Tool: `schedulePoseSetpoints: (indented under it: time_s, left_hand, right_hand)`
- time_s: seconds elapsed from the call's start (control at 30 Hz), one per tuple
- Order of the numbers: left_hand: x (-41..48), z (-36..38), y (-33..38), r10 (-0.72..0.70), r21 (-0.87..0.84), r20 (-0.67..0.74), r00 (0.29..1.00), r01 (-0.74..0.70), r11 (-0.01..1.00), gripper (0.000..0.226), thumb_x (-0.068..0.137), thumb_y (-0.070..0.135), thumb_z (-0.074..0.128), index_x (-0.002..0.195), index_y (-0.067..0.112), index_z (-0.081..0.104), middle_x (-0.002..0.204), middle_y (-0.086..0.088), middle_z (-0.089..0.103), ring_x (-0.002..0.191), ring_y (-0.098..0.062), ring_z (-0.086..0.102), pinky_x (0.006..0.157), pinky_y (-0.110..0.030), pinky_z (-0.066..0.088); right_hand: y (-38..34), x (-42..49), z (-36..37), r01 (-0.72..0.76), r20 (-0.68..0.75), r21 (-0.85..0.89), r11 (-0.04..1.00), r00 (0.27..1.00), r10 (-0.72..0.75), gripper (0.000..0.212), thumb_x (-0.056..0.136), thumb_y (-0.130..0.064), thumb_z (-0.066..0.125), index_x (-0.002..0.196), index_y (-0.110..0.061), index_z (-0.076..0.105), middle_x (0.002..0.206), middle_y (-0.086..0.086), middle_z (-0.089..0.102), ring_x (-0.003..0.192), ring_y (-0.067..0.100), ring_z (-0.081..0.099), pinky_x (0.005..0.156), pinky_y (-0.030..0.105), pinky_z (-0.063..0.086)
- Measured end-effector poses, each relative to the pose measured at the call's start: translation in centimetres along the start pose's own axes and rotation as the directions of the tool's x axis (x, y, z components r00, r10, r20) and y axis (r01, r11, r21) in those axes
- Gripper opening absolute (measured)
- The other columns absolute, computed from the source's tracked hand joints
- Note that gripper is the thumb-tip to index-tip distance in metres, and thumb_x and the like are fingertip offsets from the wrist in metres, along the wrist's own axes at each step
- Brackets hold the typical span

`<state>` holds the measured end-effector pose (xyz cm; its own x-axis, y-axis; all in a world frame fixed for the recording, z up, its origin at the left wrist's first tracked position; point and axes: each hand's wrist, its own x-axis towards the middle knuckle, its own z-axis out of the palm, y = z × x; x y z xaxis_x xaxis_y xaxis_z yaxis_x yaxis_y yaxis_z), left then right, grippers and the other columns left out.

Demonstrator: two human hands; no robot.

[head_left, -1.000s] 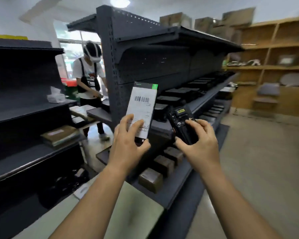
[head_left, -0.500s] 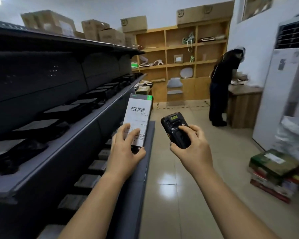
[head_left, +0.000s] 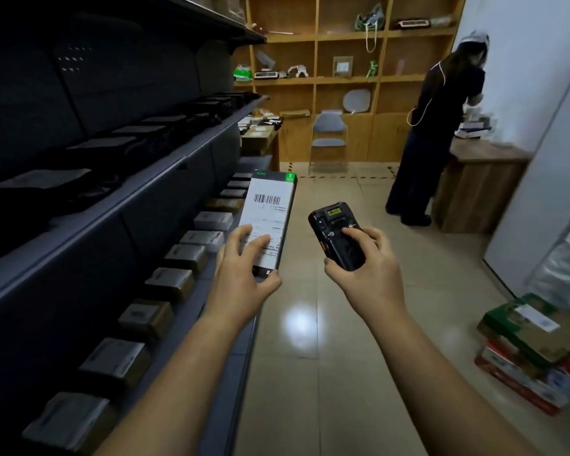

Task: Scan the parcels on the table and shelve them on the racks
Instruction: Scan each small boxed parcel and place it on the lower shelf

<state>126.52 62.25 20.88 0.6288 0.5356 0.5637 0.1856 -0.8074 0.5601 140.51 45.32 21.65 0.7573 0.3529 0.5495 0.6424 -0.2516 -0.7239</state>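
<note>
centre of frame: the left hand (head_left: pixel 244 278) holds a slim black box parcel with a white barcode label and a green top corner (head_left: pixel 270 209). the fingers are spread over the lower part of the label and the thumb is curled under the bottom edge. the parcel is carried in the air, tilted away, label side up, just beside the front edge of the dark grey metal rack (head_left: pixel 178 166) that fills the left of the frame. it touches no shelf.

right of centre: the right hand (head_left: pixel 366 274) grips a black handheld scanner with a small lit screen (head_left: pixel 334 235). the fingers are curled round its lower body and one finger lies on its front face. scanner and parcel are near each other but apart.

left of frame: the lower rack shelf carries a row of small brown cardboard boxes with pale labels (head_left: pixel 170 284). the shelf above carries flat black packets (head_left: pixel 102 146).

upper centre: a light wooden shelving unit (head_left: pixel 343 77) stands against the far wall, with a grey chair (head_left: pixel 329 133) in front of it.

upper right: a person in dark clothing (head_left: pixel 422 143) stands at a brown wooden table (head_left: pixel 474 182), facing away.

lower right: a stack of printed cartons, green on top and red below (head_left: pixel 533 350), sits on the glossy beige tiled floor (head_left: pixel 326 357).
</note>
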Motion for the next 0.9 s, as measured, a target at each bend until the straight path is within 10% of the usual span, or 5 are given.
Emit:
schedulePoseSetpoints:
  time_s: [0.9]
  left_hand:
    - [53.9,38.5,-21.3,-0.126,0.058,0.072,0.989,0.122,0.991,0.058,0.079,0.024,0.074,0.134,0.023,0.055,0.150,0.010,0.027,0.134,-0.017,0.033,0.098,-0.027,0.035]
  right_hand:
    - [32.3,56.5,29.3,0.009,0.160,-0.026,1.000,0.987,-0.004,0.062,0.073,-0.032,0.080,0.131,-0.023,0.058,0.129,0.000,0.049,0.102,0.003,0.045,0.085,0.029,0.056]
